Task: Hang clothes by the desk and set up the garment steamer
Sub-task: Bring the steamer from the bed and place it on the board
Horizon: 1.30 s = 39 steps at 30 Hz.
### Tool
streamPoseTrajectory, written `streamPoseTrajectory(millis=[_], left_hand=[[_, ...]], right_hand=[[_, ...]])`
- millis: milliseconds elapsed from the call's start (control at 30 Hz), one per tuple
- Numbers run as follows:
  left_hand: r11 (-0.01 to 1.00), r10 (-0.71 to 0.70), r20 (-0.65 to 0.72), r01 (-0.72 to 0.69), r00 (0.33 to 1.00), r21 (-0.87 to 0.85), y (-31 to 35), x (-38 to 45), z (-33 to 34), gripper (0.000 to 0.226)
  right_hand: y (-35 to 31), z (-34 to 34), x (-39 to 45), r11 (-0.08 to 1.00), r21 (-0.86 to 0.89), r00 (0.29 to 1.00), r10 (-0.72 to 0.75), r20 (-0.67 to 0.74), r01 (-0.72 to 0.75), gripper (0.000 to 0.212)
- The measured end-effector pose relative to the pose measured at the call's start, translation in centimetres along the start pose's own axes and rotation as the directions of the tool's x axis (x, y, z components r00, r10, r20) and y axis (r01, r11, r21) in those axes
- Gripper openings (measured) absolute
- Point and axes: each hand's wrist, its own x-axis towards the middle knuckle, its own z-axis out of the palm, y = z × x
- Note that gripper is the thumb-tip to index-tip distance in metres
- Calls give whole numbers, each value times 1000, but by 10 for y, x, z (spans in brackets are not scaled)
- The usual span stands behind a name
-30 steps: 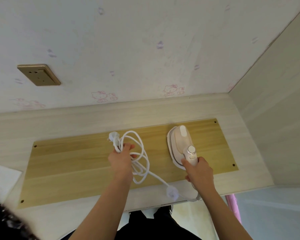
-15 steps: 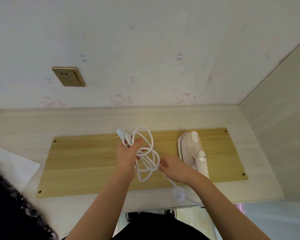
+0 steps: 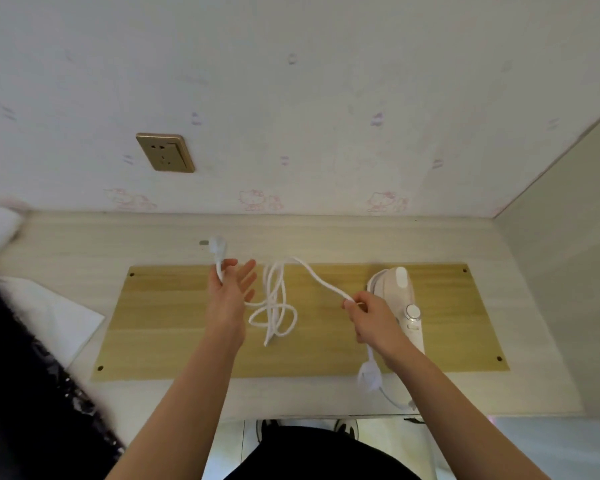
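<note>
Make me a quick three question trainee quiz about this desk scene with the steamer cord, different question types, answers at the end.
1. True or false: the white plug is seated in the gold wall socket.
2. Which hand pinches the white power cord beside the white handheld garment steamer?
3. Fill in: the steamer lies on the yellow wooden ____.

Key: 1 false, the left hand holds it over the desk; 2 the right hand; 3 board.

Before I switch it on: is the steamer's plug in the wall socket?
Out. The left hand holds the plug above the desk, apart from the socket.
</note>
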Motion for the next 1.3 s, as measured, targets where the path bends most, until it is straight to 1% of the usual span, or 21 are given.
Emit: streamPoseTrajectory(millis=[133, 200, 233, 267, 333, 400, 467, 533, 600, 667, 733, 800, 867, 1000, 1067, 1100, 1133, 1200, 1233, 1267, 1300], left_hand=[[994, 43, -10, -44, 999, -99, 27, 10, -15, 23], [990, 50, -43, -55, 998, -132, 41, 16, -20, 22], [989, 55, -60, -62, 997, -133, 47, 19, -23, 22], [988, 59, -71, -68, 996, -137, 53, 22, -24, 22], [984, 57, -63, -67, 996, -164, 61, 24, -23, 22], [979, 49, -36, -55, 998, -196, 66, 23, -18, 21], [973, 46, 1, -45, 999, -224, 69, 19, -13, 21], [972, 57, 41, -46, 998, -232, 71, 16, -10, 21], [976, 72, 74, -55, 995, -212, 75, 16, -12, 21], [985, 80, 97, -64, 992, -163, 78, 18, -17, 21], [991, 86, 100, -75, 991, -106, 81, 22, -25, 20], [993, 93, 96, -85, 991, -78, 84, 27, -35, 18], [992, 112, 91, -106, 990, -68, 87, 32, -47, 16], [986, 166, 72, -165, 984, -21, 94, 43, -69, 14], [984, 175, 59, -175, 983, 7, 95, 50, -76, 14], [984, 175, 51, -177, 983, 29, 95, 53, -78, 14], [982, 175, 45, -178, 983, 56, 95, 57, -79, 14], [978, 177, 35, -180, 984, 111, 94, 65, -83, 13], [975, 177, 31, -180, 984, 131, 93, 69, -84, 14], [973, 177, 29, -179, 984, 145, 92, 72, -86, 15], [972, 176, 27, -178, 984, 153, 91, 75, -88, 15]], right_hand=[[7, -3, 13, 967, 219, 988, 144, -58, -128, 15], [12, -4, 16, 950, 268, 977, 191, -93, -160, 15], [14, -4, 18, 960, 225, 973, 196, -121, -165, 14], [14, -3, 21, 978, 122, 972, 186, -147, -169, 14], [6, 1, 28, 968, -194, 982, 131, -136, -156, 13], [-11, 8, 38, 889, -450, 996, 63, -64, -85, 14], [-31, 18, 49, 786, -618, 1000, 9, -19, -19, 22], [-47, 30, 58, 647, -759, 996, -91, 23, 76, 30], [-53, 45, 68, 562, -797, 971, -203, 127, 222, 34], [-52, 59, 77, 488, -791, 924, -288, 253, 369, 39], [-46, 71, 86, 412, -799, 892, -314, 326, 437, 41], [-37, 81, 95, 326, -827, 879, -303, 368, 458, 39], [-29, 89, 103, 266, -851, 880, -285, 379, 453, 38], [-21, 100, 115, 191, -912, 906, -302, 297, 363, 36], [-22, 104, 116, 196, -917, 919, -267, 291, 348, 33], [-24, 106, 116, 228, -900, 917, -246, 315, 371, 31], [-27, 107, 115, 306, -856, 905, -230, 358, 416, 27], [-37, 107, 109, 569, -658, 862, -217, 458, 493, 21], [-43, 106, 105, 704, -523, 851, -229, 472, 480, 18], [-50, 104, 100, 817, -375, 858, -254, 447, 438, 15], [-55, 100, 96, 902, -216, 879, -270, 392, 374, 17]])
